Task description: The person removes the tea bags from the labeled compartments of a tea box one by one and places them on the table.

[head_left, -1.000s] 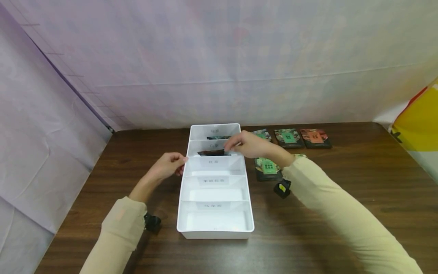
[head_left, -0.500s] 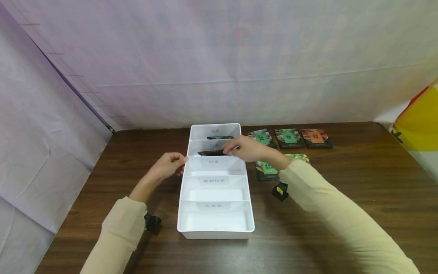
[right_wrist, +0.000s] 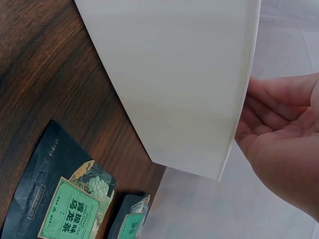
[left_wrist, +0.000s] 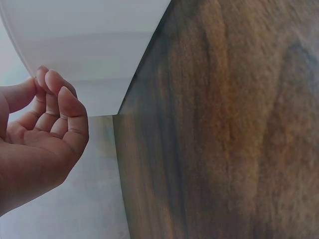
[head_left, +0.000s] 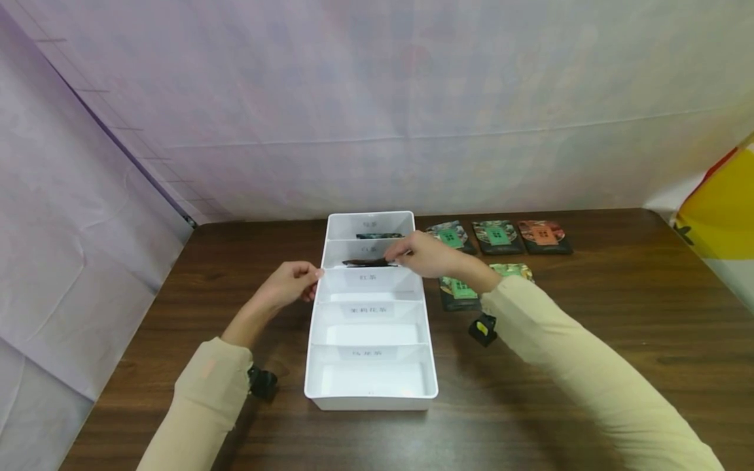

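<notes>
dk brown pkt (head_left: pixel 364 263), only narrow strip showing

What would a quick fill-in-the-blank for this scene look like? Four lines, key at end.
The white tray has ____ compartments.
The right hand grips a dark packet in the ____ compartment from the far end.
On the table, the back row holds one orange-red-labelled packet and ____ green-labelled packets.
In the head view, the packets on the table lie on the tray's ____ side, opposite the left hand.

Answers: five; second; two; right.
</notes>
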A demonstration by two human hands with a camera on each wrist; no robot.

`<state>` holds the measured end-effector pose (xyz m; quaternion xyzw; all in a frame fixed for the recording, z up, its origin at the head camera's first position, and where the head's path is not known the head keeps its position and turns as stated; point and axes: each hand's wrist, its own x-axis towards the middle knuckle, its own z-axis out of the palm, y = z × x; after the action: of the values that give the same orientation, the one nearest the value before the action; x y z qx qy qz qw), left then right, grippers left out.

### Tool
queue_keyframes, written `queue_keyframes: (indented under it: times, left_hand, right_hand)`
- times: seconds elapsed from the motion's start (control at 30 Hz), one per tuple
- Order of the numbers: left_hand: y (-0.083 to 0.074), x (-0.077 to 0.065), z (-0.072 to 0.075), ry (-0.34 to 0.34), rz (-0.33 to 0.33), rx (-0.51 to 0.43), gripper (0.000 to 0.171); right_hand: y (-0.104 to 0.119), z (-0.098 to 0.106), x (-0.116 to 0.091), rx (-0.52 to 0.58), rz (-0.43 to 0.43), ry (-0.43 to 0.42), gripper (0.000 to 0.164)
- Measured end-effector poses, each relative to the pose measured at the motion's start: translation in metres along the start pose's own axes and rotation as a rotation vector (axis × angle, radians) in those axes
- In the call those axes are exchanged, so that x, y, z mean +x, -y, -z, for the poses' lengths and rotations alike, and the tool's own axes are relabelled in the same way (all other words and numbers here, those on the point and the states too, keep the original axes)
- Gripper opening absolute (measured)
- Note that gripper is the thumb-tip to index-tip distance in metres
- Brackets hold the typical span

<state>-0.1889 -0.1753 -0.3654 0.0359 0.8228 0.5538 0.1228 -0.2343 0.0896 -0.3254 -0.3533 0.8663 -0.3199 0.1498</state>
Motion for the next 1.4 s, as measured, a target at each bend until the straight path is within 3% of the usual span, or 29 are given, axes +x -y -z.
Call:
queue_keyframes:
  times: [0.63, 0.93, 1.17, 1.4]
  left_hand:
    - [0.002, 0.002, 0.002, 0.008, -0.013, 0.011, 0.020]
    - [0.001, 0.001, 0.002, 0.012, -0.016, 0.008, 0.021]
    - [0.001, 0.000, 0.002, 0.008, -0.017, 0.009, 0.021]
    - [0.002, 0.001, 0.002, 0.005, -0.011, 0.014, 0.020]
  right_hand:
    - [0.006, 0.017, -0.003, 0.003, 0.019, -0.087, 0.020]
    - [0.014, 0.029, -0.009, 0.041, -0.050, -0.117, 0.021]
    - [0.020, 0.040, -0.014, 0.039, -0.041, -0.138, 0.021]
    - [0.026, 0.051, -0.019, 0.056, -0.089, -0.154, 0.022]
